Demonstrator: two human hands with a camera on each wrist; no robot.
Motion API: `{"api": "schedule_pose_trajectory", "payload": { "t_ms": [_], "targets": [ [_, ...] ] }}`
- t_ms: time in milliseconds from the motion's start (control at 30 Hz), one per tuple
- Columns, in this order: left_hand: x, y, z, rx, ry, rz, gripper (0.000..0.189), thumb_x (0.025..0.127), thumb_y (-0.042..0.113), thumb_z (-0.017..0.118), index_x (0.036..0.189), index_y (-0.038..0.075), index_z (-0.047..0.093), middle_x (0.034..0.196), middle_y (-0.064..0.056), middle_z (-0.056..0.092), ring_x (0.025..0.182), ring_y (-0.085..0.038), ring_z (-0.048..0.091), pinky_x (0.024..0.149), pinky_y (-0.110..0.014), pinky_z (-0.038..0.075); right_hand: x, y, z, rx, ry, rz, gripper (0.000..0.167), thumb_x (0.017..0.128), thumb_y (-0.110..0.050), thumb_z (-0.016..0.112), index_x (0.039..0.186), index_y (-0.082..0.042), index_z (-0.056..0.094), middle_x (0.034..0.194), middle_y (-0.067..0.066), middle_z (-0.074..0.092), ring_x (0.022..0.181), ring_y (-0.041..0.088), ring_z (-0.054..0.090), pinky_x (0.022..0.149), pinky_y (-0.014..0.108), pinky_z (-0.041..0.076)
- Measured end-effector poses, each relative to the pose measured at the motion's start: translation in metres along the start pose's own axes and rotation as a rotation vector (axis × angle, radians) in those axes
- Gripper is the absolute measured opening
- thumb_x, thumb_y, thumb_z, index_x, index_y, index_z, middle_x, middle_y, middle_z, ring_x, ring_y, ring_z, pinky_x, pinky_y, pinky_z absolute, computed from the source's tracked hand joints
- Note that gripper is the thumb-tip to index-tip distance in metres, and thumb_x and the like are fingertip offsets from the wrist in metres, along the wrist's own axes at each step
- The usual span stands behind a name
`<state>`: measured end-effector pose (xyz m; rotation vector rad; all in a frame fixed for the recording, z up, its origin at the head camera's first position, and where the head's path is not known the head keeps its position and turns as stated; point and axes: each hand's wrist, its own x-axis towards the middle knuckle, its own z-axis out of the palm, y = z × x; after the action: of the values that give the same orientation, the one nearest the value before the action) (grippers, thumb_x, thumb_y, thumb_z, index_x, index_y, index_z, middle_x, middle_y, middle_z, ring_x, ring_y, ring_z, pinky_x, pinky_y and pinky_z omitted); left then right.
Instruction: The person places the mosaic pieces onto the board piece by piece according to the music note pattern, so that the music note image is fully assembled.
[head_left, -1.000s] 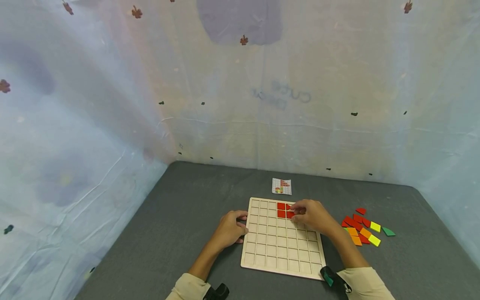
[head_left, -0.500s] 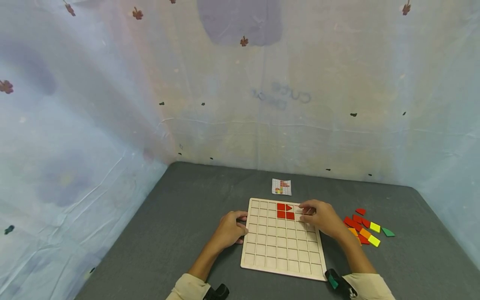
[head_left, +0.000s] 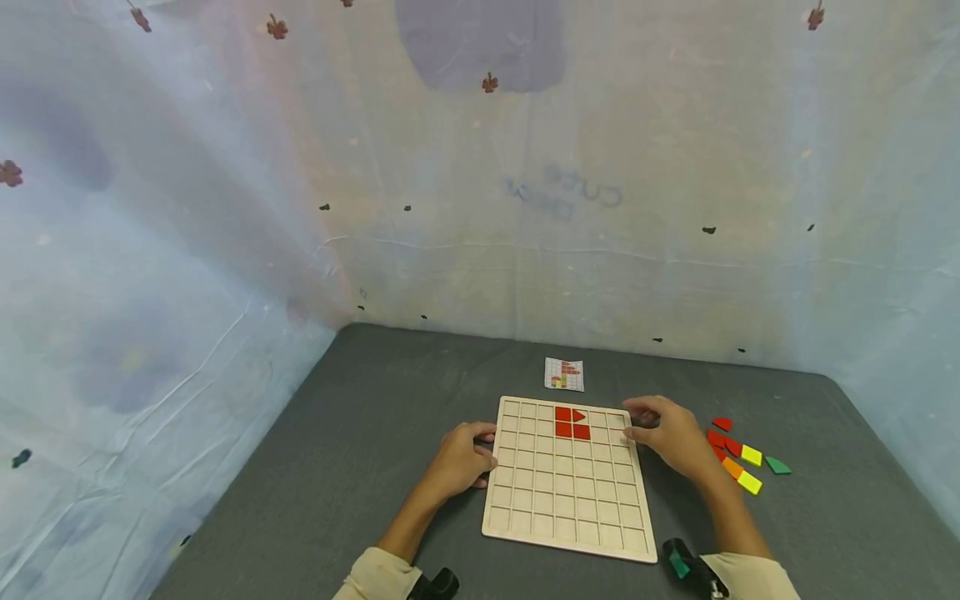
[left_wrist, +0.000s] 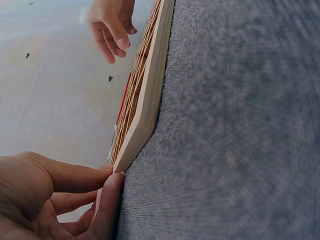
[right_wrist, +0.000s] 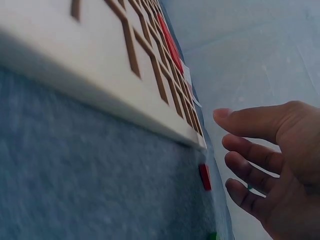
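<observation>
A pale wooden grid board (head_left: 555,500) lies on the table, with several red pieces (head_left: 563,429) in its top rows, among them a red triangle (head_left: 578,416). My left hand (head_left: 454,457) grips the board's left edge; in the left wrist view its thumb and fingers (left_wrist: 75,180) meet at the board's side. Just beyond the board's upper right edge hovers my right hand (head_left: 671,433), thumb and fingers apart and loosely bent. Nothing shows between the fingers of the right hand (right_wrist: 270,155) in the right wrist view.
Loose flat pieces lie right of the board: several red, an orange one (head_left: 732,467), yellow ones (head_left: 750,482) and a green one (head_left: 777,465). My right hand and forearm hide some. A small card (head_left: 564,374) with a coloured pattern lies behind the board on the grey table (head_left: 420,367).
My right hand has let go of the red triangle, which now lies in the board, and has moved right towards the loose pieces. The left hand has stayed at the board's edge.
</observation>
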<state>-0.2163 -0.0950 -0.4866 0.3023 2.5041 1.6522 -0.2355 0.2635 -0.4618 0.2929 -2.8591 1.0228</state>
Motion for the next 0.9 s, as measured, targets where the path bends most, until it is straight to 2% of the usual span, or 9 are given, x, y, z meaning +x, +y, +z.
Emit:
{"api": "schedule_pose_trajectory", "payload": {
  "t_ms": [300,700,900],
  "targets": [
    [0.0,0.0,0.001,-0.001,0.003,0.004,0.054,0.086,-0.008,0.074,0.138,-0.008,0.063,0.127,-0.018,0.065,0.09,-0.018,0.068,0.054,-0.032,0.062,-0.006,0.016,-0.013,-0.015,0.018,0.03,0.05,0.092,-0.014,0.083,0.137,-0.002,0.068,0.13,0.02,0.066,0.112,0.036,0.064,0.084,0.048,0.057],
    [-0.001,-0.001,0.001,0.005,0.009,0.011,0.053,0.086,-0.008,0.074,0.138,-0.008,0.063,0.127,-0.02,0.063,0.093,-0.019,0.068,0.054,-0.03,0.062,-0.007,0.026,-0.013,-0.054,-0.042,0.062,0.049,0.09,-0.014,0.084,0.133,0.004,0.068,0.123,0.023,0.068,0.113,0.043,0.064,0.091,0.059,0.057],
    [-0.001,0.0,0.002,0.018,0.015,0.009,0.052,0.087,-0.008,0.074,0.138,-0.008,0.064,0.127,-0.02,0.063,0.092,-0.02,0.068,0.054,-0.03,0.062,-0.006,0.027,-0.011,-0.071,-0.054,0.067,0.041,0.091,-0.015,0.084,0.126,0.002,0.073,0.118,0.02,0.07,0.105,0.035,0.065,0.086,0.052,0.057]
  ]
}}
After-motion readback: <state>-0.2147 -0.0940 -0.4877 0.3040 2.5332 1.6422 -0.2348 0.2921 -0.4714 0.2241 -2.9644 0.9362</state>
